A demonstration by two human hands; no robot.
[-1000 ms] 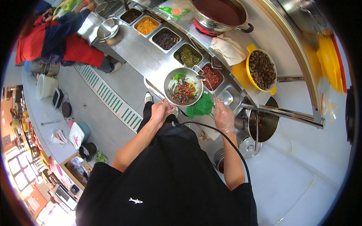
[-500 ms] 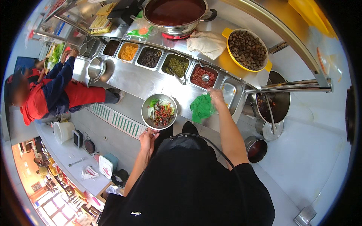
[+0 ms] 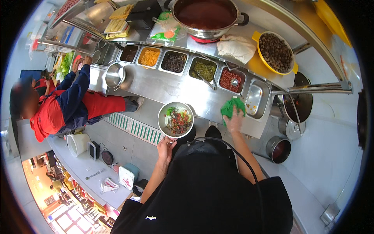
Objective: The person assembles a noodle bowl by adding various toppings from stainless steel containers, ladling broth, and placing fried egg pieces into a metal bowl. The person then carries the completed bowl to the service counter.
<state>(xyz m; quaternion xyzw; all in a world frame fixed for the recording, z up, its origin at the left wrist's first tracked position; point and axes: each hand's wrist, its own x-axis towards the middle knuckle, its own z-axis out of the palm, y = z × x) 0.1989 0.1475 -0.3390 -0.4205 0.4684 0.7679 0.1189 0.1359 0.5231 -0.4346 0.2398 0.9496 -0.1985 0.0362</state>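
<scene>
My left hand (image 3: pixel 166 148) grips the near edge of a round metal bowl (image 3: pixel 161 120), its fingers closed at the rim. In the bowl lie green leaves, pale shreds, red peanuts and dark pieces. My right hand (image 3: pixel 234 121), in a clear thin plastic glove, is closed on a bunched green cloth (image 3: pixel 230 104) on the steel counter's front part; the cloth partly hides its fingertips. Just beyond the cloth is a pan of red peanuts (image 3: pixel 228 74) with a metal spoon in it. To its right sits a steel pan (image 3: pixel 255 100) with a few food scraps.
More pans hold chopped greens (image 3: pixel 201 67), dark shreds (image 3: pixel 173 62) and orange shreds (image 3: pixel 149 58). Behind stand a large pot of red-brown liquid (image 3: pixel 205 15) and a yellow-handled basin of snails (image 3: pixel 276 52). At left a person in red (image 3: pixel 58 113) works; a metal bowl (image 3: pixel 114 75) sits nearby.
My right hand has moved from the cloth's far right edge onto its near side, and the cloth is more bunched. My left hand still holds the bowl. The whole view has shifted.
</scene>
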